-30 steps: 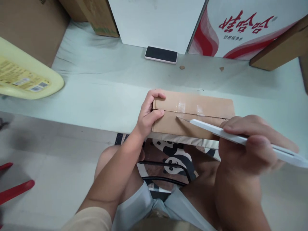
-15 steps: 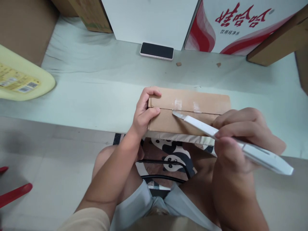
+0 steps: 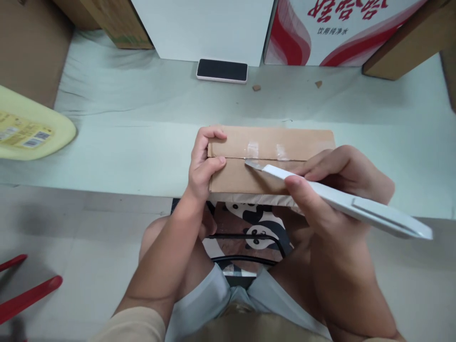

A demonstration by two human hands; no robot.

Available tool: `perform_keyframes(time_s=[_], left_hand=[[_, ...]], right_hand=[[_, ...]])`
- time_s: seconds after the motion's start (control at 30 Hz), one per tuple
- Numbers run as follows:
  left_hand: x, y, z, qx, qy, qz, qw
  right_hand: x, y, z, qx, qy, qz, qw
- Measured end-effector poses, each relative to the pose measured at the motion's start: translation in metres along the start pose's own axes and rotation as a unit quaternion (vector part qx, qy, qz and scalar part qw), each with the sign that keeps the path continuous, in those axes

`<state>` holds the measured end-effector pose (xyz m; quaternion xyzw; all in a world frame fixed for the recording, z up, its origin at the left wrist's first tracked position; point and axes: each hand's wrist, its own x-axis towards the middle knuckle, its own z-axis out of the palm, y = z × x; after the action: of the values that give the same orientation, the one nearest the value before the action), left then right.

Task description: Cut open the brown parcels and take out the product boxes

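Observation:
A small cardboard box [image 3: 235, 175] lies at the front edge of the table, its long seam running left to right. My left hand [image 3: 205, 159] grips the box's left end, thumb on the near flap and fingers over the far one. In my right hand [image 3: 335, 185] is a white utility knife [image 3: 374, 212], its blade extended. The blade tip touches the seam just left of two short strips of clear tape [image 3: 253, 150]. My right fingers and the knife hide the box's near right part.
On the pale table [image 3: 142, 147] a phone [image 3: 221, 71] lies before a white box [image 3: 203, 28]. A red-and-white carton [image 3: 335, 47] stands at the back right, with cardboard scraps [image 3: 256, 88] in front. At left is a yellow bottle [image 3: 35, 128]; red legs [image 3: 32, 297] show on the floor.
The view has shifted a little. My right thumb and fingers sit further forward along the knife. The blade tip stays at about the same spot on the seam; my left hand keeps its hold.

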<state>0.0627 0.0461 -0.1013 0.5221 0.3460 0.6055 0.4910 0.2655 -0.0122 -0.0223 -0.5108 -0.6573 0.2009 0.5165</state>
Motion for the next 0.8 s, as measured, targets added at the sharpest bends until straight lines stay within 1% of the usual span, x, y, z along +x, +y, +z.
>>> perform_keyframes(time_s=[0.13,0.27,0.33,0.47,0.5,0.57,0.63,0.73,0.8], left_hand=[[0.001,-0.004,-0.003,0.005,-0.012,0.021,1.0],[0.002,-0.009,-0.007,0.015,-0.029,0.043,0.999],[0.002,-0.01,-0.008,0.016,-0.034,0.044,0.998],[0.002,-0.009,-0.008,0.022,-0.034,0.044,0.998],[0.001,-0.008,-0.007,0.025,-0.032,0.044,0.998],[0.001,-0.007,-0.006,0.028,-0.028,0.045,0.998],[0.001,-0.006,-0.006,0.03,-0.026,0.047,0.998],[0.001,-0.007,-0.006,0.036,-0.026,0.045,0.998],[0.001,-0.007,-0.006,0.04,-0.026,0.045,0.998]], right_hand=[[0.003,-0.007,0.005,0.024,0.034,0.036,0.999],[0.005,-0.01,0.007,0.014,0.041,0.042,0.998],[0.005,-0.01,0.006,-0.009,0.01,0.025,1.0],[0.009,-0.009,0.002,-0.032,-0.097,-0.039,0.994],[0.009,-0.009,0.002,-0.034,-0.108,-0.049,0.992],[0.01,-0.01,0.002,-0.042,-0.101,-0.053,0.993],[0.01,-0.011,0.004,-0.052,-0.073,-0.049,0.995],[0.008,-0.013,0.008,-0.063,-0.057,-0.037,0.996],[0.008,-0.013,0.011,-0.075,-0.032,-0.024,0.996]])
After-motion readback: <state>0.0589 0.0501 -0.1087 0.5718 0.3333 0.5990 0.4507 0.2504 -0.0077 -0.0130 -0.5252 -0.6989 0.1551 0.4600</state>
